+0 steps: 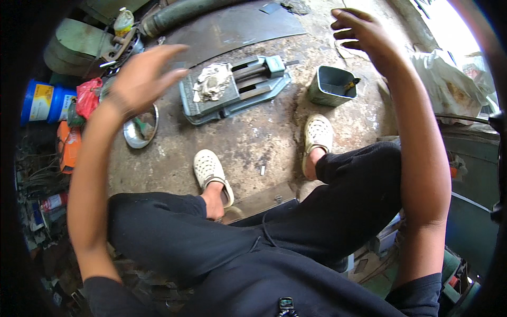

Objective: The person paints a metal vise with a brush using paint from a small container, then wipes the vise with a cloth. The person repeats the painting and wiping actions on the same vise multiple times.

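My left hand (143, 76) is raised with its fingers stretched out and holds nothing. It hangs above a round metal bowl (138, 141), partly hiding it; a green-handled thing lies in the bowl. My right hand (367, 37), also bare, is held up at the upper right with its fingers apart. Between my hands, a grey-green machine vise (259, 87) rests on the floor. A crumpled, stained white rag (213, 83) lies on its left part. Right of the vise stands a dark green square container (325, 96) with a black and yellow handle in it.
A dark metal sheet (232, 33) and a thick pipe (185, 17) lie beyond the vise. Blue buckets (39, 103), a red plastic bag (88, 98) and an orange case (67, 147) crowd the left. A whitish sack (449, 84) stands at right. My feet in cream clogs (210, 168) flank the near floor.
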The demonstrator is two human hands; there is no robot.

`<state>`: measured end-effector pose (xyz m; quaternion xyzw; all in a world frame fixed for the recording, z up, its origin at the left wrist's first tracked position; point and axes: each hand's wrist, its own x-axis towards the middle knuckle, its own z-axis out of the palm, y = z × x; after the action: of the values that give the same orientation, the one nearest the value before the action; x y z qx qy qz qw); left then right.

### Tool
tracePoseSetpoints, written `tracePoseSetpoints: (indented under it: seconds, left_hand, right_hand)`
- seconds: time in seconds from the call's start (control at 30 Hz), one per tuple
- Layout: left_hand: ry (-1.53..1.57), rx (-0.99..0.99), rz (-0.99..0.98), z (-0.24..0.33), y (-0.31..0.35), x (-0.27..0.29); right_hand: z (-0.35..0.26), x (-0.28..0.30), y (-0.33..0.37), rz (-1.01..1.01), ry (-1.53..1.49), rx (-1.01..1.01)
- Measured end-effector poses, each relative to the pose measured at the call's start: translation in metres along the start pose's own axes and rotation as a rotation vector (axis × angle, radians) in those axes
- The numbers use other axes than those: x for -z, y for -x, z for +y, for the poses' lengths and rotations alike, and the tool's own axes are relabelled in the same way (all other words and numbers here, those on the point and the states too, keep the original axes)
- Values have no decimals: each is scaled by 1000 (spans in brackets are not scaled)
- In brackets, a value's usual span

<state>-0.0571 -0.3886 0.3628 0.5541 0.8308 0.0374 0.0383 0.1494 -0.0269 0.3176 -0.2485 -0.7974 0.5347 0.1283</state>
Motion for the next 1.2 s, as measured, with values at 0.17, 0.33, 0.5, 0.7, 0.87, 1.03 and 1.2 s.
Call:
tracePoseSetpoints:
  seconds: [0.17, 0.33, 0.5, 0.7, 0.87, 1.03, 1.2]
  left_hand:
    - [553, 323, 35, 18, 108, 43]
    - [495, 690, -286, -11, 113, 23]
    - [496, 653, -537, -24, 99, -13]
    - [329, 739, -630, -42, 81, -51]
    - [378, 774, -704, -46, 52, -69]
    - [304, 430, -794, -16, 8, -111]
    - [443, -40, -965, 31, -53, -190]
  right_hand:
    - [38, 69, -39, 9, 725, 119]
    - [159, 75, -31, -95, 1254, -23]
    - [261, 51, -21, -3, 1151, -323]
    - [294, 14, -24, 144, 972, -50]
    - [294, -1, -26, -26, 680, -195]
    - [288, -3, -45, -125, 786, -61]
    - [271, 10, -40, -22, 499, -93]
